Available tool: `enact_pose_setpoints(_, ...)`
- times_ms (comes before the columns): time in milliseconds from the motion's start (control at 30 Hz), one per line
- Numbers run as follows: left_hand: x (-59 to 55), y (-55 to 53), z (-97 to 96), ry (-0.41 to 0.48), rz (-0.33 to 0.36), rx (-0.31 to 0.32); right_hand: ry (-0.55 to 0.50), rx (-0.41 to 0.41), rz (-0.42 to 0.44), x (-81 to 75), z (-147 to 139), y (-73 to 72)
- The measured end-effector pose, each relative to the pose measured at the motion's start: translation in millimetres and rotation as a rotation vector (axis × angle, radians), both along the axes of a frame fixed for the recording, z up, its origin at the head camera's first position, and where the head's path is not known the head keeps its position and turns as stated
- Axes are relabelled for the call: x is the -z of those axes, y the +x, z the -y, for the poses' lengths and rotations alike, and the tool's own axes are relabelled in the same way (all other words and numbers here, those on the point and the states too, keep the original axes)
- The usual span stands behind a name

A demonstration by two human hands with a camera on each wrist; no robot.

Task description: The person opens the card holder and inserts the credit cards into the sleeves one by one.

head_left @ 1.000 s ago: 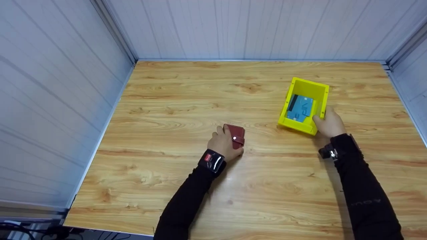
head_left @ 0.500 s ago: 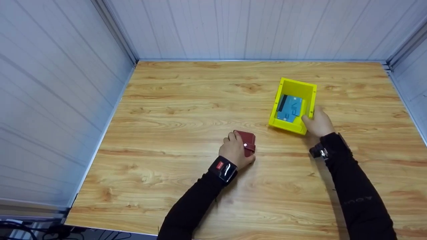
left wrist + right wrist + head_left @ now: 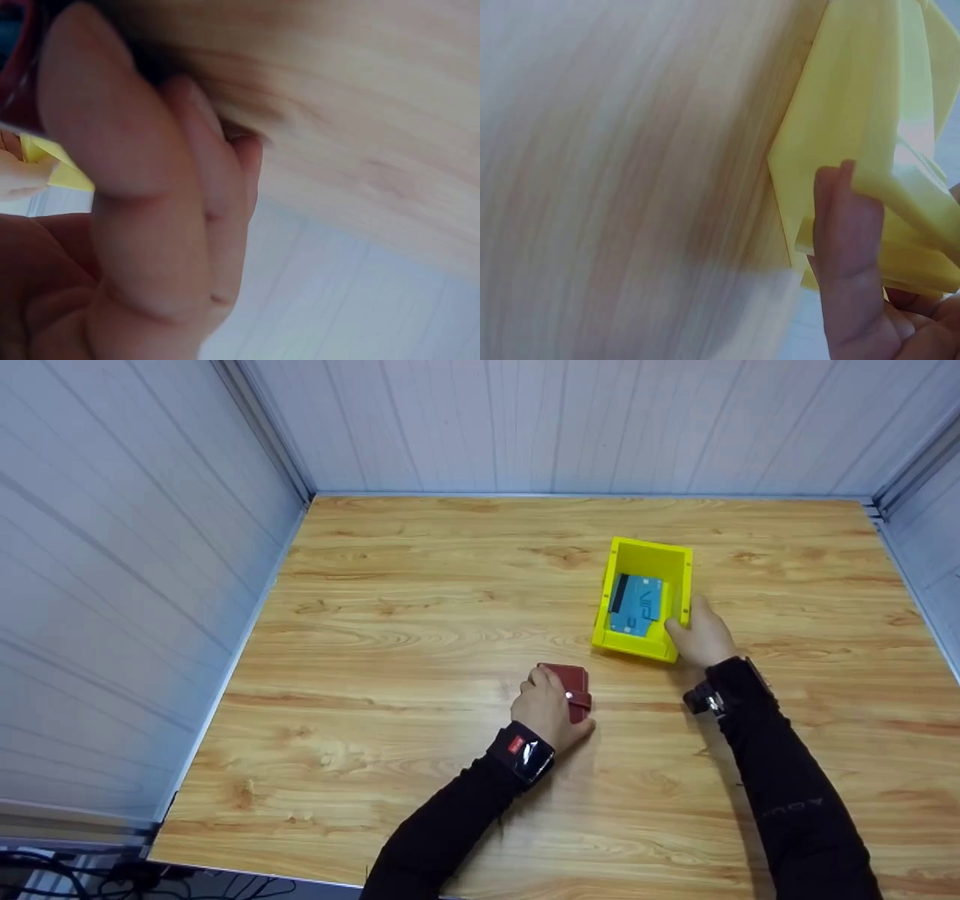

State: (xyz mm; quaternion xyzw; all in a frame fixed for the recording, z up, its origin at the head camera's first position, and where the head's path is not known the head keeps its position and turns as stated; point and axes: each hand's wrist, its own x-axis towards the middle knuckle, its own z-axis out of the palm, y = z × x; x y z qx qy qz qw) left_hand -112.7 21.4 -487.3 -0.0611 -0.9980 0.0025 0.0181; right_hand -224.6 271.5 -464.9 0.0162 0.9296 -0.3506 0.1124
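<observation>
A dark red wallet (image 3: 568, 679) with a snap strap lies near the middle of the table, and my left hand (image 3: 545, 711) grips it by its sides. Only a corner of the wallet (image 3: 21, 90) shows in the left wrist view, beside the curled fingers. To the right, my right hand (image 3: 701, 636) holds a yellow bin (image 3: 655, 556) by its right wall, thumb over the rim. Inside the bin lie blue cards (image 3: 637, 604), overlapping, with "VIP" on the upper one. In the right wrist view, fingers bend against the outside of the bin (image 3: 840, 97).
The wood-grain table (image 3: 360, 682) is bounded by a white back wall (image 3: 480, 427) and a left side wall (image 3: 112, 607). Dark cables (image 3: 127, 877) hang below the table's front left edge. A wristband (image 3: 523, 751) sits on the left wrist.
The bin, held by my right hand, has moved left across the table. My left hand and the wallet have shifted right and toward the front edge. Both grips stay the same.
</observation>
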Motion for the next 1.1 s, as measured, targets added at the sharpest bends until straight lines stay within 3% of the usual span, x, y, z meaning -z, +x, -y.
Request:
enact_pose_setpoints(167,-0.3,-2.0,0.2,0.039,0.046,-0.002,0.006,0.018,-0.005,1.3,0,0.4)
enact_pose_setpoints(300,-2.5,-6.6,6.1,0.128,0.065,0.007,0.054,0.055,-0.038,-1.0,-3,6.8)
enact_pose_setpoints(500,-13.8,-15.3,23.8,0.292,0.062,0.1,0.116,0.19,-0.254,-11.2,-2,23.6)
enact_pose_setpoints(633,-19.9,-19.2,38.4,0.445,0.058,0.158,0.12,0.221,-0.422,-20.2,7,36.6)
enact_pose_setpoints(733,-20.8,-19.8,47.9,0.54,0.082,0.205,0.132,0.194,-0.521,-24.4,18,46.9)
enact_pose_setpoints(900,-17.5,-19.6,56.3,0.541,0.153,0.289,0.151,0.067,-0.63,-22.1,40,61.7)
enact_pose_setpoints(1100,-12.9,-17.2,56.5,0.452,0.264,0.35,0.178,-0.127,-0.598,-9.7,71,71.5)
